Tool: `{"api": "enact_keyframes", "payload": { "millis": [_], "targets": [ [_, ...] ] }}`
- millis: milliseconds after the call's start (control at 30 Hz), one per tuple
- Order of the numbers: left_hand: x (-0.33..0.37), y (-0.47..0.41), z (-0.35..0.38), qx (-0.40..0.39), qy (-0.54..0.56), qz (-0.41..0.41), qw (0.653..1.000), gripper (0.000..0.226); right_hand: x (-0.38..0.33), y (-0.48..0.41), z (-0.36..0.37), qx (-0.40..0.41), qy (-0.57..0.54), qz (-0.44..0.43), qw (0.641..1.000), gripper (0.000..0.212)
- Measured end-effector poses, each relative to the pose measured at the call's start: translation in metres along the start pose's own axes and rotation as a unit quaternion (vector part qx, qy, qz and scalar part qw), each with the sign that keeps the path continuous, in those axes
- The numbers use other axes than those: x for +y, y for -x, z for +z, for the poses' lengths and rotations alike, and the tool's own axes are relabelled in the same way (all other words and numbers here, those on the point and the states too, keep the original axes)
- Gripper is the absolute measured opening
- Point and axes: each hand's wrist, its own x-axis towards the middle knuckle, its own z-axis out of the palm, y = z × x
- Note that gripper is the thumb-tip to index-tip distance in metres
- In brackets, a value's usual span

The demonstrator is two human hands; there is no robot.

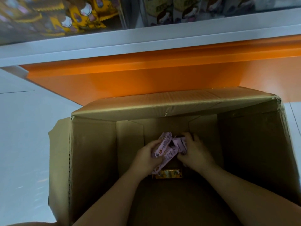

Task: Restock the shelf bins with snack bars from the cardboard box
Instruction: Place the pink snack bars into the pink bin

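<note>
A large open cardboard box [91, 160] stands on the floor below the shelf. Both my arms reach down to its bottom. My left hand [146, 156] grips several pink snack bars [164, 145]. My right hand [196, 153] is closed on more pink snack bars [179, 143] right beside them. A yellow snack bar [168, 174] lies on the box floor just under my hands. On the shelf above, clear bins hold yellow-wrapped snacks [78, 18] at the left and pale-wrapped snacks [179, 10] at the right.
The white shelf edge [146, 36] runs across the top, with an orange base panel [146, 75] below it. The box's far flap [171, 101] leans against that panel. Pale floor tiles [24, 136] lie to the left.
</note>
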Motion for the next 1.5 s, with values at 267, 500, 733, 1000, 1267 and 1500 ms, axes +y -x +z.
{"api": "enact_keyframes", "payload": {
  "millis": [267,500,733,1000,1267,1500],
  "targets": [
    [0.000,-0.002,-0.002,0.051,0.065,0.012,0.997,0.051,-0.013,-0.012,0.004,-0.005,0.093,-0.016,0.996,0.073],
    [0.007,0.002,-0.010,0.070,0.044,0.033,0.996,0.047,-0.009,-0.011,-0.011,-0.022,-0.015,-0.027,0.999,0.071],
    [0.043,0.038,-0.022,0.128,0.045,0.128,0.982,0.042,-0.028,0.018,-0.058,0.059,-0.088,-0.077,0.991,0.070],
    [0.107,0.111,-0.033,0.184,0.013,0.281,0.942,0.040,-0.060,0.080,-0.148,0.151,-0.054,-0.164,0.973,0.074],
    [0.177,0.177,-0.019,0.227,0.018,0.423,0.877,0.050,-0.064,0.158,-0.240,0.262,-0.045,-0.250,0.931,0.068],
    [0.259,0.208,0.003,0.215,0.029,0.499,0.839,0.049,-0.052,0.212,-0.304,0.355,-0.153,-0.260,0.885,0.068]
  ]
}}
